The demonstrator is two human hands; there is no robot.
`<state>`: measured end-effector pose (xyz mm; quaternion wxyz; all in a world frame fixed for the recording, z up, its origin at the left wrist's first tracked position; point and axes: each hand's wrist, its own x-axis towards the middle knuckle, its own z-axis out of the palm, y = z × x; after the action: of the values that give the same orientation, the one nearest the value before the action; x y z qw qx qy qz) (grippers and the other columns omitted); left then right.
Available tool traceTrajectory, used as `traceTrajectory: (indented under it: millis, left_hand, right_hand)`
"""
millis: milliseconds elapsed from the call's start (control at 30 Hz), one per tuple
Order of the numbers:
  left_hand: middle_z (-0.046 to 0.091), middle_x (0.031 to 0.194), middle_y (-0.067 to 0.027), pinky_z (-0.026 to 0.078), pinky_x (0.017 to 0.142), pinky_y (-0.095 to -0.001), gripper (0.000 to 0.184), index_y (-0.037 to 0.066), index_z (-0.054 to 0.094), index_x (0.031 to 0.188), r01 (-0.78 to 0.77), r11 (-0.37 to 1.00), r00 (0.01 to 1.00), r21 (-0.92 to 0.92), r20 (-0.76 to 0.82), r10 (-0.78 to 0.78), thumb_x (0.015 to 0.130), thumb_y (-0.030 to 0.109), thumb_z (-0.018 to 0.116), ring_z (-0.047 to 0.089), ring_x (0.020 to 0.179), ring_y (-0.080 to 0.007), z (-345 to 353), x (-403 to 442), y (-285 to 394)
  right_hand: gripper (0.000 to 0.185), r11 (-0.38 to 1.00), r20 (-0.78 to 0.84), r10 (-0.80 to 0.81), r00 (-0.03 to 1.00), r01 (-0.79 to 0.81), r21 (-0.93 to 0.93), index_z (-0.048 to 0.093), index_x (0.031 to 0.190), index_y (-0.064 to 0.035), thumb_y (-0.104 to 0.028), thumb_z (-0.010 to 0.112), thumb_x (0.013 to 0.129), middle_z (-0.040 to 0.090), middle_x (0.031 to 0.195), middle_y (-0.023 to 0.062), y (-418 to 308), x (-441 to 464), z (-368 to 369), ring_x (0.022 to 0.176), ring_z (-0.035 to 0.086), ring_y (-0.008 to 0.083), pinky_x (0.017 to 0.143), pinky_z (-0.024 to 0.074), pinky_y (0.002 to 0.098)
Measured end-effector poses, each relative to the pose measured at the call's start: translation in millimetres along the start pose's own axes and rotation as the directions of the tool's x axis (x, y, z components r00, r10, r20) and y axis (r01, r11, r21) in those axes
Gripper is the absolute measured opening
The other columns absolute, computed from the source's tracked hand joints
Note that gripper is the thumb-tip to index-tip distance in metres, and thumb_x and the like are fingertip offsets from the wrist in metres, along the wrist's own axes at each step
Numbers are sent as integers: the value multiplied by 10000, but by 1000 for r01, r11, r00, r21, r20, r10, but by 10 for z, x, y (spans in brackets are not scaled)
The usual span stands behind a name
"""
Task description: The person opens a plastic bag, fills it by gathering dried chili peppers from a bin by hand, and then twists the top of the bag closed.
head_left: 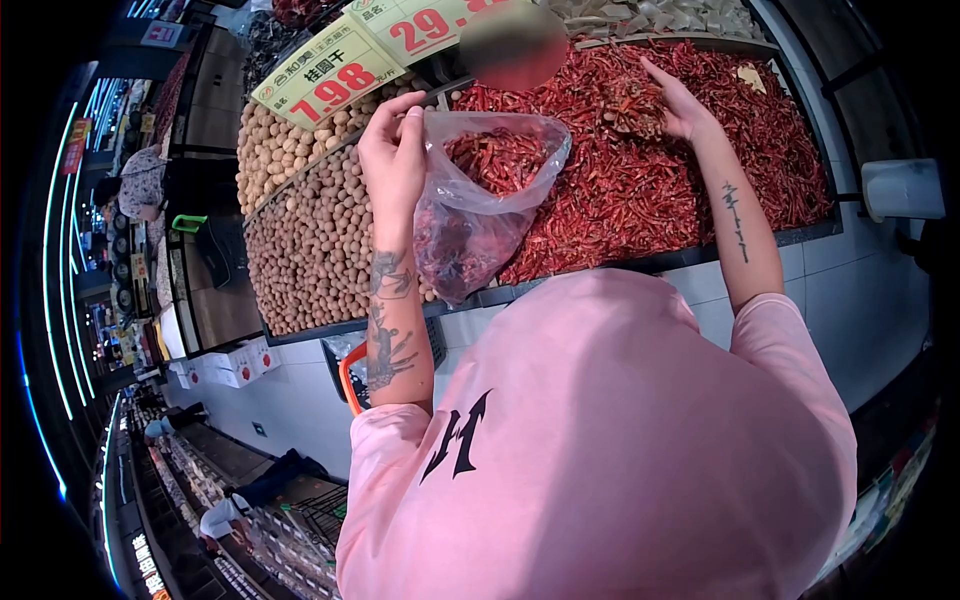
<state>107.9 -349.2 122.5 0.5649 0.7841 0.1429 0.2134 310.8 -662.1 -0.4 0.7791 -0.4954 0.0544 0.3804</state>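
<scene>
My left hand (393,155) pinches the rim of a clear plastic bag (470,240), which hangs with its mouth open and has dried red chilies (500,160) inside. Over the bin of loose dried chilies (600,190), my right hand (688,108) holds a clump of dried chilies (634,105). The thumb shows along the top edge of the clump; the other fingers are mostly hidden by it. That handful is to the right of the bag and apart from it.
Left of the chilies are bins of round brown dried fruit (315,235) and paler ones (285,150). Price signs (330,80) stand at the back. A basket with an orange handle (350,380) is below the counter edge. A translucent bin (903,190) is at right.
</scene>
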Motion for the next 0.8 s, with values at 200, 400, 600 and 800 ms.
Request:
traceTrajectory:
  millis: [200,400,600,800]
  left_hand:
    - [549,694,64,332,485,-193,170,28,666,1098,-1,1000,1000,-12,-5,1,977,102,571,424,549,-11,-11,-7,-19]
    - [564,727,58,335,495,-191,172,27,668,1099,-8,1000,1000,-15,-11,8,976,100,572,431,568,-9,-15,1,-65]
    - [577,737,55,330,492,-186,173,25,667,1099,9,1000,1000,-15,-6,-9,976,98,570,429,567,-7,-7,-1,-65]
    - [574,725,58,326,485,-187,173,25,665,1101,12,1000,1000,5,-8,-12,978,101,570,423,555,-4,3,14,-54]
  right_hand:
    - [630,736,33,101,994,-52,-675,551,1369,-110,-587,476,965,200,1603,181,-166,-4,86,1485,146,388,1120,307,566]
    - [561,512,-15,29,999,-27,-859,612,1290,-106,-548,429,996,567,1365,131,-483,-43,-253,1315,489,314,1064,407,512]
    - [444,554,-265,60,962,-253,-793,626,1197,-15,-373,423,1027,705,1086,114,-394,257,-1037,969,681,204,889,549,394]
    - [474,712,-275,272,922,-385,-587,594,1194,14,-396,412,1041,655,949,86,25,426,-1061,706,618,179,698,567,353]
